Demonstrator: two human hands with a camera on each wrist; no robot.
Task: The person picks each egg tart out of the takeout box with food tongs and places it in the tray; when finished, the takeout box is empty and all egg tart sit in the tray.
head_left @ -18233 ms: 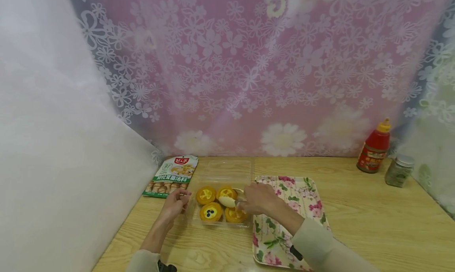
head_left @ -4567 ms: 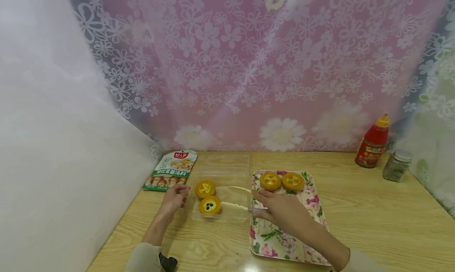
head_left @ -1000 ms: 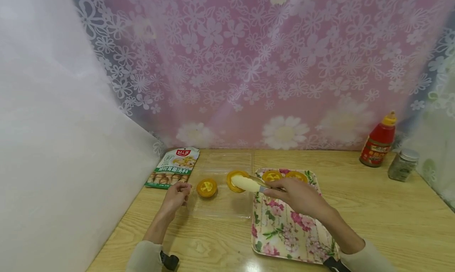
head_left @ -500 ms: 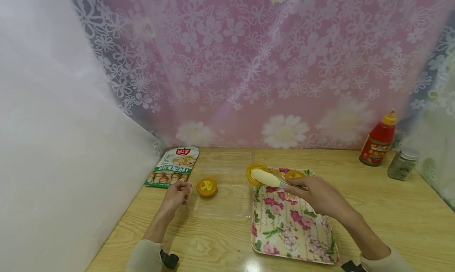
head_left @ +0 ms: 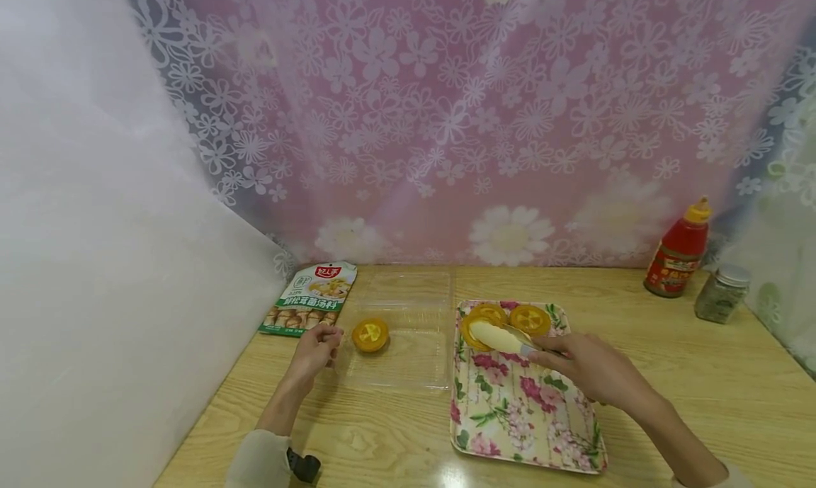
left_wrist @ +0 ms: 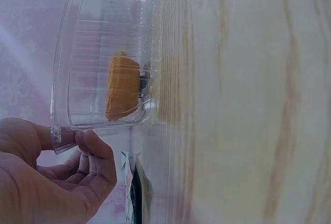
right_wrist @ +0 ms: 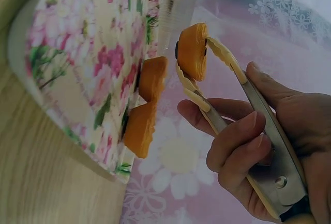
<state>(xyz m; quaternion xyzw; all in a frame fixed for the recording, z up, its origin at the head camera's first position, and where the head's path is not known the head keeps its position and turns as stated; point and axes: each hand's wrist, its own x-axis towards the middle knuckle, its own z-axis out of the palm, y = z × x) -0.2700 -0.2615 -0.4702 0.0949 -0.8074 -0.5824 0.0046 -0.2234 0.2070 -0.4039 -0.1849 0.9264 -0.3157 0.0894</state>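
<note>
My left hand point(head_left: 315, 353) pinches the left rim of a clear plastic container point(left_wrist: 98, 32), thumb and fingers at its corner in the left wrist view. Inside the container sits one egg tart point(head_left: 370, 336). My right hand point(head_left: 589, 367) grips metal tongs point(right_wrist: 271, 141) with cream-coloured tips. Between those tips is another egg tart point(right_wrist: 192, 53), held above the flowered tray point(head_left: 503, 431) at its back left. Two tarts stand side by side at the tray's back: the right tart point(head_left: 530, 320) shows fully, while the left tart point(head_left: 489, 309) is partly covered by the held one.
A mushroom soup seasoning packet point(head_left: 312, 297) lies behind my left hand. At the back right stand a red sauce bottle point(head_left: 678, 254) with a yellow cap and a glass jar point(head_left: 722, 297). A floral curtain point(head_left: 446, 134) hangs behind the wooden table point(head_left: 370, 438).
Earlier, the tongs took tarts from the container, and two came to rest on the tray. In the last second the tongs carried a third rightward over the tray. My left hand stayed put.
</note>
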